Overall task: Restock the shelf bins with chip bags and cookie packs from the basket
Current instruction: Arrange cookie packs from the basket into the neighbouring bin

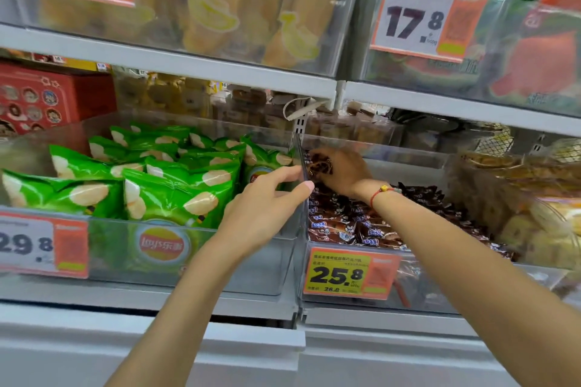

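Several green chip bags (176, 192) fill the clear bin on the left (220, 264). The neighbouring clear bin (418, 289) holds many small brown cookie packs (345, 223). My left hand (267, 207) reaches to the divider wall between the two bins, fingers and thumb extended and touching its clear edge. My right hand (342, 171) is deep in the cookie bin, fingers curled round a brown cookie pack (319, 165) at the back left corner. A red bracelet sits on that wrist. The basket is out of view.
Price tags (350, 273) hang on the bin fronts. A red box (53, 97) stands behind the chip bin. A bin of pale pastry packs (531, 214) lies at the right. The shelf above (188, 63) carries bins of yellow and red bags close over my hands.
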Demonstrator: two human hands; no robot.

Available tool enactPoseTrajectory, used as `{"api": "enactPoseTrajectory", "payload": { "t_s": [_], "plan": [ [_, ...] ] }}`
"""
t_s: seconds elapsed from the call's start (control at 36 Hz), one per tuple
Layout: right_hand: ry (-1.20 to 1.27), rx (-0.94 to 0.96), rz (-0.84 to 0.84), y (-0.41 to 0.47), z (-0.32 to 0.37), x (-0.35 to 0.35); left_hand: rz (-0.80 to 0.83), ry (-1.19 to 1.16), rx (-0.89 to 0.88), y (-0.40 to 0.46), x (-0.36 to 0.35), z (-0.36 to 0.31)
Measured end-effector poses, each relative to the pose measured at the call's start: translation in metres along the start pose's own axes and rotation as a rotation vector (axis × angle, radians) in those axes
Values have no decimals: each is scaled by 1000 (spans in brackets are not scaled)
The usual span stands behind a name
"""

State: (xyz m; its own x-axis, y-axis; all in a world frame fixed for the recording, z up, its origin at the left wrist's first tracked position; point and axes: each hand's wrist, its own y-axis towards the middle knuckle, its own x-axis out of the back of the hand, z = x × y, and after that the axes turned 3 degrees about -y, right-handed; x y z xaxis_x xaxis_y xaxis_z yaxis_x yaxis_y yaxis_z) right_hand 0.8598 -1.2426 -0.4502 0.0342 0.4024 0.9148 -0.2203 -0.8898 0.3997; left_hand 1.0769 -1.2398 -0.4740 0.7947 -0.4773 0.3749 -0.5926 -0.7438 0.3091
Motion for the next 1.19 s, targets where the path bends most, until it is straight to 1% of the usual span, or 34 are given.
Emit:
{"api": "enactPoseTrajectory", "payload": {
  "t_s": [0.06, 0.11, 0.22, 0.31, 0.36, 0.42, 0.53, 0.58, 0.64, 0.69, 0.75, 0.86, 0.94, 1.0, 1.08, 1.19],
  "plan": [
    [2, -13, 34, -8, 4, 13, -4, 5, 0, -1, 0, -3],
    [10, -14, 32, -20, 9, 26, -5, 21, 2, -2, 0, -5],
    [151, -34, 44, -56, 16, 49, -29, 87, 17, -7, 1, -10],
    [166, 28, 29, -91, 26, 62, -91, 207, 24, -15, 0, -16],
    [210, 58, 26, -116, 36, 72, -150, 241, 9, -23, -1, -21],
    [246, 82, 32, -141, 46, 81, -216, 255, -24, -36, -1, -26],
    [299, 135, -8, -192, 63, 87, -339, 260, -121, -79, 0, -35],
    [325, 144, -13, -217, 68, 82, -345, 258, -137, -106, -1, -35],
    [356, 158, 10, -242, 73, 71, -324, 227, -90, -133, -3, -27],
    [392, 154, 80, -266, 77, 56, -277, 191, -18, -159, -6, -14],
    [419, 125, 185, -287, 79, 37, -201, 152, 53, -183, -9, 5],
    [439, 85, 440, -324, 81, -8, -31, 130, 160, -222, -19, 43],
    [456, 60, 650, -350, 83, -43, 99, 172, 243, -248, -32, 80],
    [437, 42, 757, -366, 87, -67, 211, 221, 311, -267, -40, 102],
    [443, 1, 886, -386, 91, -100, 433, 347, 383, -291, -51, 136],
    [442, -16, 1094, -416, 97, -141, 736, 684, 413, -314, -59, 176]
  ]
}}
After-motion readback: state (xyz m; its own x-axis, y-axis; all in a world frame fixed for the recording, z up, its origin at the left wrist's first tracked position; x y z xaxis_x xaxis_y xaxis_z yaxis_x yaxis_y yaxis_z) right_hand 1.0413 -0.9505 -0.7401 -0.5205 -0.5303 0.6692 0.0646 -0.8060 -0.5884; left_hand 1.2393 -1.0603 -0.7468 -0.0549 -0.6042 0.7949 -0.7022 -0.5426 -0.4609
